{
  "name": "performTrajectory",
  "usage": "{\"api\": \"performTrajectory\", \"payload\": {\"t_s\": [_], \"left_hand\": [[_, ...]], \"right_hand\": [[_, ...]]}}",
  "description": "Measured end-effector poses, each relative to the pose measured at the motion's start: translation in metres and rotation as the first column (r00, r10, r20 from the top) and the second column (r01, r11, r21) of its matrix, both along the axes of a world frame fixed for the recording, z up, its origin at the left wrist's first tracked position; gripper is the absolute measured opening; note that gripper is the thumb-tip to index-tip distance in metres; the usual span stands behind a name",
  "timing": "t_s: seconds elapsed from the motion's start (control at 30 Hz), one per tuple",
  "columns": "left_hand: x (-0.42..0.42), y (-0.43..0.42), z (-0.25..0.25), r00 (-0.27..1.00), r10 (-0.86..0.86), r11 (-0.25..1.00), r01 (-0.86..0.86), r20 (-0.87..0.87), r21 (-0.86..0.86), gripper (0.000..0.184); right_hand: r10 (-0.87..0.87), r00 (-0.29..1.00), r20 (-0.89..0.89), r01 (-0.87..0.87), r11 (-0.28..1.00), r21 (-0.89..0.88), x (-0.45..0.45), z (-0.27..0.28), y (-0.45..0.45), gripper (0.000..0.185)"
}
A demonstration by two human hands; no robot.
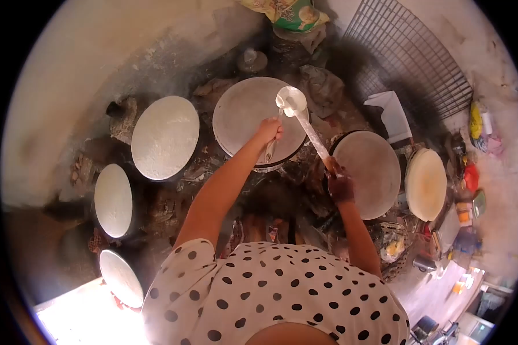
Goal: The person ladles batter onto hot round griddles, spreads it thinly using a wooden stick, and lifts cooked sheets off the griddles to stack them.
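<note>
My right hand (341, 184) is closed around the long handle of a ladle (313, 135). The ladle's bowl, white with batter, is over the right edge of a round griddle (242, 112) in the middle. My left hand (269, 131) grips a thin pale-handled tool (269, 152) above the same griddle. That tool's upper end meets the ladle's bowl, and its exact kind cannot be made out. Beside my right hand lies a second round griddle (371, 172) with a bare greyish surface.
Round griddles coated white stand at left: a large one (166, 138), a middle one (114, 201) and a lower one (121, 279). At right is a pile of round flatbreads (426, 184). A wire rack (408, 57) leans on the wall; a bag (296, 14) sits at the back.
</note>
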State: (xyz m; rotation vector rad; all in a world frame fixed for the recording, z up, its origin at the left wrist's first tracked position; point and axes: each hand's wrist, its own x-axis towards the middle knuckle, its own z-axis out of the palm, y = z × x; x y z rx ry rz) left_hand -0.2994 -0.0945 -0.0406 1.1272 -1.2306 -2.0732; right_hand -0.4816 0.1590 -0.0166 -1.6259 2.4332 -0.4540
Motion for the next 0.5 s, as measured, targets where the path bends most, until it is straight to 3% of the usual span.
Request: {"api": "performTrajectory", "payload": {"t_s": [0.03, 0.1, 0.13, 0.17, 0.23, 0.3, 0.37, 0.47, 0.5], "left_hand": [[0.0, -0.004, -0.005, 0.991, -0.019, 0.991, 0.037, 0.131, -0.13, 0.018], [-0.003, -0.013, -0.018, 0.982, 0.003, 0.986, 0.029, 0.19, -0.163, 0.021], [-0.004, -0.017, -0.023, 0.969, 0.045, 0.979, 0.004, 0.242, -0.202, 0.029], [-0.004, -0.022, -0.023, 0.97, 0.03, 0.98, 0.019, 0.24, -0.198, 0.029], [0.003, -0.037, -0.024, 0.752, 0.18, 0.755, 0.308, 0.634, -0.579, 0.043], [0.022, -0.048, -0.015, 0.691, 0.236, 0.72, 0.347, 0.683, -0.601, 0.043], [0.052, -0.054, -0.006, 0.618, 0.277, 0.689, 0.405, 0.735, -0.601, 0.042], [0.093, -0.075, 0.022, 0.557, 0.367, 0.735, 0.317, 0.745, -0.599, 0.043], [0.107, -0.074, 0.033, 0.56, 0.429, 0.74, 0.232, 0.708, -0.632, 0.044]], "right_hand": [[-0.013, 1.0, 0.002, 0.013, 1.0, 0.006, 0.006, -0.008, -0.001, 0.041], [-0.03, 0.993, 0.118, 0.086, 0.856, -0.51, 0.022, -0.031, -0.004, 0.043], [-0.051, 0.992, 0.118, 0.105, 0.857, -0.504, 0.029, -0.057, -0.014, 0.043], [-0.063, 0.998, 0.004, 0.059, 0.912, -0.406, 0.036, -0.093, -0.032, 0.04], [-0.059, 0.992, -0.11, 0.025, 0.956, -0.293, 0.054, -0.117, -0.077, 0.038], [-0.287, 0.907, 0.308, 0.308, 0.951, -0.019, 0.079, -0.121, -0.119, 0.035], [-0.283, 0.867, 0.41, 0.349, 0.932, -0.095, 0.084, -0.114, -0.11, 0.036], [-0.192, 0.932, 0.308, 0.255, 0.95, -0.179, 0.097, -0.099, -0.102, 0.04], [-0.239, 0.906, 0.349, 0.308, 0.939, -0.156, 0.111, -0.102, -0.108, 0.04]]}}
